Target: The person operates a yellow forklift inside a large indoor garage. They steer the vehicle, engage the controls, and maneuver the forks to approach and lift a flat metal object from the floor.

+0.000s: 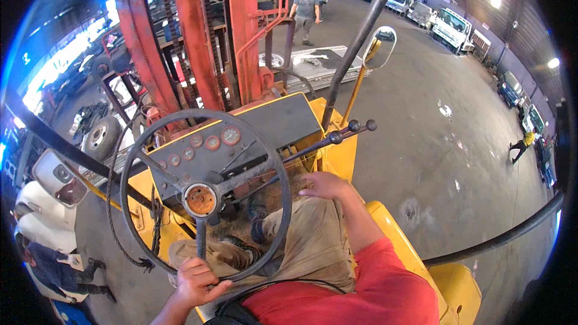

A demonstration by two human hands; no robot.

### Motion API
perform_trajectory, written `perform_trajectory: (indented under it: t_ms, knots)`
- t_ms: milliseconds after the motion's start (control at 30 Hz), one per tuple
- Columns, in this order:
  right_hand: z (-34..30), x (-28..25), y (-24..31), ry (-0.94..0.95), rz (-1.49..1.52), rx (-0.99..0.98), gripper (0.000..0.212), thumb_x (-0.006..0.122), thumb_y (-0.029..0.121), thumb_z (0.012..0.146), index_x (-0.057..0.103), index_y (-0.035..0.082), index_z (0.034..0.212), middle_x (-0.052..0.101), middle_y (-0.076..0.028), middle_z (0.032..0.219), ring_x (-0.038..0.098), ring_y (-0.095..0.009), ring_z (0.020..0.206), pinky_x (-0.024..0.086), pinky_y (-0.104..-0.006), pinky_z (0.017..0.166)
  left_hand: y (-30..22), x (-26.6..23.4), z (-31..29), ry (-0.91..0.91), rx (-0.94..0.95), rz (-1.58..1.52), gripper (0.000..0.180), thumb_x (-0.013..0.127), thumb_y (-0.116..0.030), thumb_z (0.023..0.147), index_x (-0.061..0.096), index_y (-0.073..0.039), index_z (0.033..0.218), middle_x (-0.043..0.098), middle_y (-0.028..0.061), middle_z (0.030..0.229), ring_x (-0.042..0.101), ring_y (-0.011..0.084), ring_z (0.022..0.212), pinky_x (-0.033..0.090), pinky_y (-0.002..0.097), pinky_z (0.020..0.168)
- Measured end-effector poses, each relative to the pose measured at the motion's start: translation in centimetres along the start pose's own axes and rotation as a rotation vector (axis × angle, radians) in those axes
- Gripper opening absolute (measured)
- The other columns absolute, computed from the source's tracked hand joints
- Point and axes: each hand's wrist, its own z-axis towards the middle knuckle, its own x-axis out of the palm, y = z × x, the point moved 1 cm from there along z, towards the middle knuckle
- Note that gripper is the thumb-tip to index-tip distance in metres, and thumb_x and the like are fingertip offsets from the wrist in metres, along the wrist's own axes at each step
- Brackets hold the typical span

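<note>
I sit at the controls of a yellow forklift. My left hand [197, 280] is closed round the lower rim of the large black steering wheel [284, 204]. The wheel's round hub [200, 199] looks rusty and orange. My right hand [325, 185] rests on my right knee with its fingers stretched out, holding nothing. Just beyond it, several control levers with black ball knobs [354, 125] slant up to the right. Behind the wheel is a dark dashboard [265, 121] with several round gauges [230, 135].
The red mast [198, 36] rises ahead. A person in grey [306, 9] stands beyond a flat metal bed [319, 66]. A person in a yellow top [524, 143] is far right; someone in dark clothes [60, 271] is at lower left. Trucks [451, 27] line the right. A mirror [380, 47] stands right.
</note>
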Motion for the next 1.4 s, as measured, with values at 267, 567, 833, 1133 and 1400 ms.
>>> perform_trajectory:
  t_ms: [267,567,833,1133,1400]
  knots:
    - [-11.4,-13.5,10.6,-0.955,0.11,-0.376,0.017,0.071,0.014,0.097,0.076,0.001,0.106,0.076,-0.01,0.101,0.07,-0.019,0.094,0.055,-0.0347,0.086,-3.6,7.8,8.9,0.141,0.354,-0.057,0.04,0.074,-0.041,0.092,0.06,-0.014,0.065,0.054,0.0037,0.066,0.058,0.0261,0.073,0.043,0.0432,0.068]
    - [-2.7,-16.7,11.6,-0.419,-0.322,-0.055,0.052,0.069,0.046,0.099,0.068,-0.006,0.089,0.065,-0.023,0.082,0.058,-0.035,0.072,0.047,-0.0446,0.071,-1.9,12.5,22.4,-0.042,0.067,0.113,0.034,0.072,-0.046,0.08,0.075,-0.014,0.071,0.071,0.0127,0.075,0.07,0.0349,0.079,0.053,0.0511,0.079]
    - [-7.3,-18.1,14.8,-0.345,-0.643,-0.055,0.041,0.077,0.047,0.094,0.082,0.01,0.112,0.076,-0.025,0.108,0.073,-0.036,0.091,0.056,-0.047,0.082,-3.8,13.1,23.0,-0.004,0.164,0.022,0.035,0.068,-0.053,0.079,0.079,-0.021,0.075,0.075,0.0082,0.075,0.072,0.0363,0.074,0.054,0.0503,0.069]
    - [-4.2,-18.8,3.0,-0.454,-0.419,-0.03,0.037,0.07,0.029,0.1,0.072,-0.007,0.09,0.066,-0.021,0.076,0.06,-0.03,0.069,0.047,-0.0433,0.069,-3.0,4.1,1.9,-0.108,0.375,-0.111,0.032,0.076,-0.041,0.083,0.069,-0.015,0.067,0.066,0.0064,0.071,0.066,0.0338,0.08,0.049,0.0494,0.074]
    - [-4.8,-18.0,7.0,-0.439,-0.336,0.055,0.031,0.071,0.027,0.099,0.075,-0.003,0.093,0.069,-0.022,0.084,0.064,-0.035,0.079,0.049,-0.0468,0.075,2.3,-7.3,-3.9,-0.547,-0.103,0.172,0.042,0.079,-0.026,0.087,0.05,-0.012,0.06,0.052,0.0039,0.064,0.054,0.0278,0.066,0.041,0.0428,0.061]
